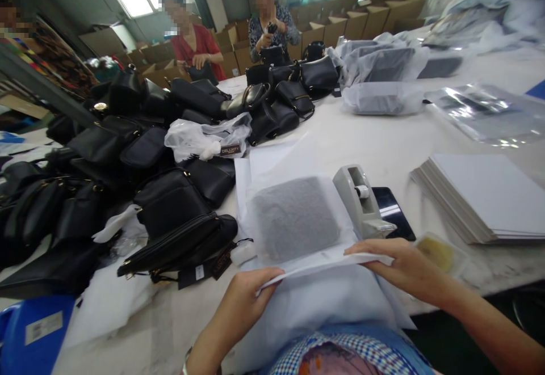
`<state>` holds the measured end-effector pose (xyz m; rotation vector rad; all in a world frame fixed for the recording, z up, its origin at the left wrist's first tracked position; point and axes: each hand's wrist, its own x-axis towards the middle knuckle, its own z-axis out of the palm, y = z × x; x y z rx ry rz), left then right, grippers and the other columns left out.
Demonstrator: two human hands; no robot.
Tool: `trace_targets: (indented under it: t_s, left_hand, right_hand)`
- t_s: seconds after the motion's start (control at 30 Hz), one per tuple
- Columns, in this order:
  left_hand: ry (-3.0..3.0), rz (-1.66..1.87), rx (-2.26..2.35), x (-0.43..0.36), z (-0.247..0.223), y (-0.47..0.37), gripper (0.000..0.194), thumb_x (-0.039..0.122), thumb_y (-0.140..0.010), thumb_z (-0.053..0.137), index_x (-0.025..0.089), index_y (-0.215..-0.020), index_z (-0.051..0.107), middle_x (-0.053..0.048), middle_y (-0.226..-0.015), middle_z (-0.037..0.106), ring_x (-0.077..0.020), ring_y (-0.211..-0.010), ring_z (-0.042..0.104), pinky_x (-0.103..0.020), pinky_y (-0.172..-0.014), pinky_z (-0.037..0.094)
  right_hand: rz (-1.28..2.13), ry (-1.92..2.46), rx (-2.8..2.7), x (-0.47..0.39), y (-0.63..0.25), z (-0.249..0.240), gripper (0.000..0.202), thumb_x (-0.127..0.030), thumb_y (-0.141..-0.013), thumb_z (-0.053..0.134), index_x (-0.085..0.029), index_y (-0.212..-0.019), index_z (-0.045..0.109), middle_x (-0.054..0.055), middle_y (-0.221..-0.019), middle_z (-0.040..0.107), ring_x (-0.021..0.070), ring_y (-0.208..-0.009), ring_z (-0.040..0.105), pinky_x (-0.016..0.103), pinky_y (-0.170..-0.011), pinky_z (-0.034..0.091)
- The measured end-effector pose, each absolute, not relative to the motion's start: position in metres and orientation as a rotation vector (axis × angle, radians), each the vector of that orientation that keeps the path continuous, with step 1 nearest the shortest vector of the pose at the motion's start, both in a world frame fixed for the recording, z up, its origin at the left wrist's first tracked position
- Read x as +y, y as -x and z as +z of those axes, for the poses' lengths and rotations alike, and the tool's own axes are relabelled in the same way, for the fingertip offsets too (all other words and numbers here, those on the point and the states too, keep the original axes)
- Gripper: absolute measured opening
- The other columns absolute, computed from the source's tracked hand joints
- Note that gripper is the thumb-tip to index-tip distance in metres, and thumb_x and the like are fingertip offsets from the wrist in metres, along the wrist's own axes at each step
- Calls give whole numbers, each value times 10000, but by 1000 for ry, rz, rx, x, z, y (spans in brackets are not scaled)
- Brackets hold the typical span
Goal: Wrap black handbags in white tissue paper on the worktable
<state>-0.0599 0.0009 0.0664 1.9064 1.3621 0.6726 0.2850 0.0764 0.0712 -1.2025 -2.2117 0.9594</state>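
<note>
Directly before me lies a dark flat rectangular item (pixel 296 216), seen through a thin white wrapping sheet (pixel 298 295). My left hand (pixel 251 290) pinches the sheet's near folded edge between thumb and fingers. At the other end of that fold, my right hand (pixel 389 256) grips the edge too. The sheet's lower part hangs toward my lap. A grey tape dispenser (pixel 360 202) stands just beyond my right hand, beside a black phone-like device (pixel 392 210). Left of the sheet lie a black handbag (pixel 170 210) and a dark hang tag (pixel 223 258).
Many black handbags (pixel 106 142) are heaped on the left and far side. A stack of white boards (pixel 489 193) sits at right, with plastic-wrapped bags (pixel 378 97) beyond. A blue bin (pixel 36 335) stands lower left. Two people (pixel 196 46) handle bags across the table.
</note>
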Motion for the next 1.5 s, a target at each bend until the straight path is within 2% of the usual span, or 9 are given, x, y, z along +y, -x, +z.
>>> trace_targets:
  t_s: [0.37,0.57,0.8,0.97,1.1,1.2,1.3,1.4,1.5]
  left_hand:
    - [-1708,1185,1745,45,53,55,237,396,-936,574,212,-946,723,11,-827,722,-128,-720,648,-200,-669,467]
    - [-1561,1301,1936,67,36,47,305,460,-904,594,189,-970,716,4,-792,706,-143,-701,619,-228,-668,450]
    - [-1543,1304,2022,76,20,49,326,478,-912,573,184,-963,706,0,-739,677,-153,-662,617,-242,-615,468]
    - [-2064,1541,2295,71,35,38,398,279,-923,603,209,-1313,563,-115,-1195,672,-259,-1084,638,-410,-938,514]
    - [-2656,1291,1842,66,41,6,342,126,-953,506,238,-1263,598,-59,-1212,692,-214,-1159,626,-402,-1020,511]
    - [-2764,1018,1708,72,31,-12,315,149,-980,445,204,-1239,616,-65,-1322,634,-244,-1249,576,-451,-1034,526]
    - [-2760,879,1833,78,21,-15,361,163,-976,459,212,-1318,566,-69,-1445,522,-281,-1346,478,-529,-1084,479]
    - [-2744,805,1902,79,17,-11,423,169,-967,479,258,-1379,515,-59,-1513,435,-293,-1397,404,-547,-1099,455]
    - [-2736,741,1921,79,19,-9,469,164,-953,507,301,-1401,490,-56,-1549,379,-319,-1424,351,-580,-1092,440]
  right_hand:
    - [736,1509,-1612,117,-234,40,446,-587,-869,574,-167,-865,725,18,-689,664,202,-655,604,274,-571,430]
    - [468,1551,-1628,136,-213,35,482,-597,-888,521,-179,-659,593,-22,-538,478,138,-530,451,256,-533,331]
    - [311,1561,-1714,148,-212,27,488,-605,-893,486,-205,-613,467,-24,-527,440,132,-513,416,263,-533,298]
    - [286,1568,-1791,154,-214,23,473,-578,-893,484,-210,-602,419,-23,-527,459,130,-505,414,266,-534,285]
    - [287,1568,-1861,159,-215,22,438,-541,-898,491,-210,-614,447,-11,-536,509,140,-504,470,268,-526,299]
    - [229,1610,-1890,158,-216,26,347,-493,-920,481,-192,-795,600,22,-626,618,182,-557,581,277,-540,379]
    - [33,1504,-1869,149,-216,35,356,-375,-972,447,-151,-1208,592,112,-1010,707,237,-843,688,319,-677,512]
    - [-173,1200,-2020,136,-212,41,381,-280,-997,443,-189,-1356,533,130,-1417,518,266,-1285,513,409,-1011,473]
    - [-244,1091,-2222,124,-210,41,383,-322,-962,549,-199,-1324,587,123,-1524,391,329,-1411,341,514,-1103,389]
